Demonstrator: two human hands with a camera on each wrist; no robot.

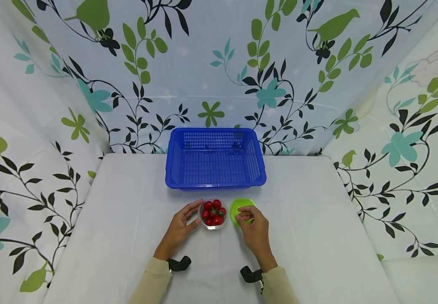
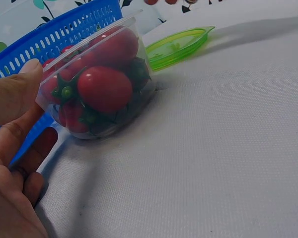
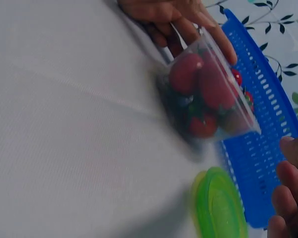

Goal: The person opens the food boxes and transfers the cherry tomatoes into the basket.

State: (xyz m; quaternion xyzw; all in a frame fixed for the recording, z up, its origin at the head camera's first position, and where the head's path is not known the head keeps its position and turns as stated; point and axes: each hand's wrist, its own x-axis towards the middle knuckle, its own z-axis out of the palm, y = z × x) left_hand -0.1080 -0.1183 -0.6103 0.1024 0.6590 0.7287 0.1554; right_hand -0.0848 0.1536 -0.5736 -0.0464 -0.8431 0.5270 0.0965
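A clear plastic container (image 1: 213, 227) full of small red tomatoes (image 1: 213, 213) stands on the table, in front of the basket. My left hand (image 1: 181, 226) holds it at its left side; in the left wrist view the thumb (image 2: 31, 74) lies at the rim with a finger below it. Just right of the container, a green lid (image 1: 235, 205) lies flat on the cloth. Over this lid hovers my right hand (image 1: 254, 230), its fingers loosely bent. The right wrist view shows those fingers (image 3: 288, 193) apart from the lid, with nothing between them.
Behind the container sits a blue perforated plastic basket (image 1: 216, 185). A white cloth covers the table (image 1: 127, 202). Patterned curtains (image 1: 203, 63) hang at the back and both sides.
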